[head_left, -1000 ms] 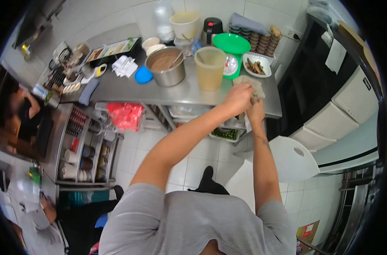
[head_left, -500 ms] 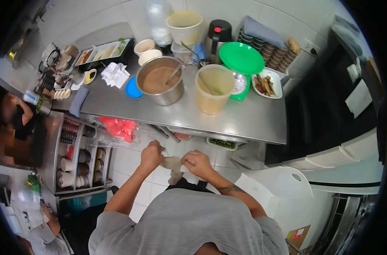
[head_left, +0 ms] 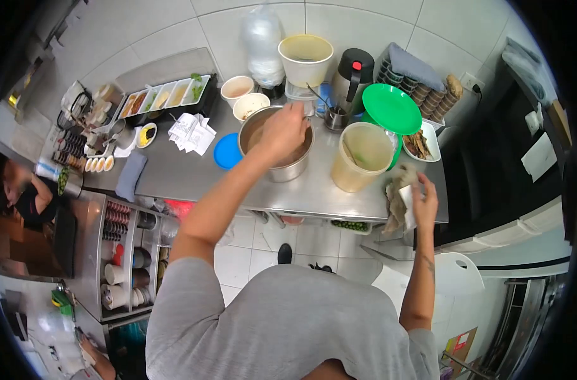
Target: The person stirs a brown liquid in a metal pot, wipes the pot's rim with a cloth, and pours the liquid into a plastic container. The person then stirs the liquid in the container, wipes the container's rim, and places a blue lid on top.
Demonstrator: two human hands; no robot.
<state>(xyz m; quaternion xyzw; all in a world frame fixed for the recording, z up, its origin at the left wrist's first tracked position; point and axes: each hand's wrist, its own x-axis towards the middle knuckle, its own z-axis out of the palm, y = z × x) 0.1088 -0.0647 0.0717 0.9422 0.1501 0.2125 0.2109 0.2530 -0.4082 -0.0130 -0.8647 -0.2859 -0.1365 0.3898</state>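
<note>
Reaching over the pot [head_left: 290, 171] with the left hand [head_left: 282, 134], fingers bunched together, but cannot tell on what! Over to the right now: touching the cloth [head_left: 395, 201] with the right hand [head_left: 426, 201], by the near right edge of the desk [head_left: 200, 180]; cannot tell if clamped. Spot the blue lid [head_left: 228, 152] just left of the pot, the tub [head_left: 350, 176] to its right, the green plate [head_left: 393, 109] farther back.
</note>
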